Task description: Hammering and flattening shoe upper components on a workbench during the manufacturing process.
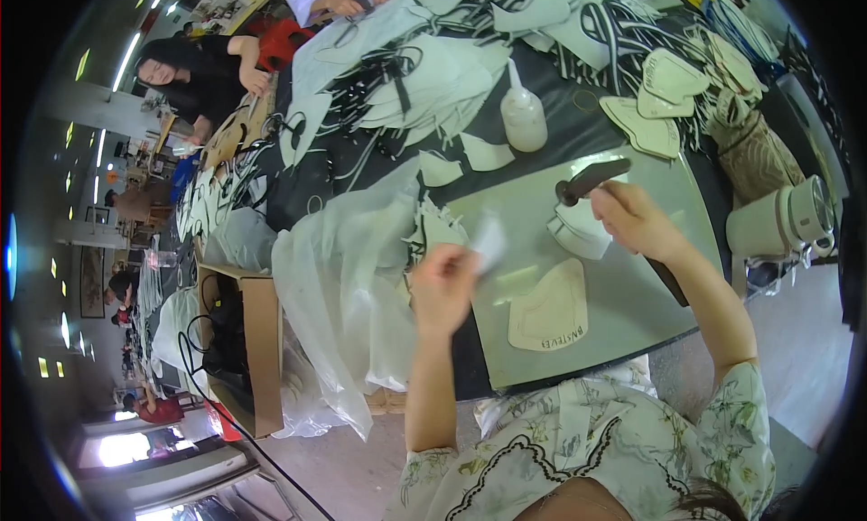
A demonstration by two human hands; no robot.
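Right hand [637, 216] closed round the handle of a hammer [591, 180], its head over a small white stack [582, 239] on the green board [623, 311]; contact unclear. Left hand [444, 286] pinches 1 white piece [489, 239], blurred, left of the stack. Probably best: lay the piece flat, match edges, tap square, left fingertips well away. Cream panel [548, 309], nearer the body, seems safest out of the swing.

Containers: nozzle bottle [524, 122] beyond the board, pale, level unclear. Open cardboard box [264, 349] at left, black bundle [226, 336] inside, kind unclear. Plastic bag [334, 277] beside it, contents indistinct. Tumbler [763, 225] at right, contents hidden.
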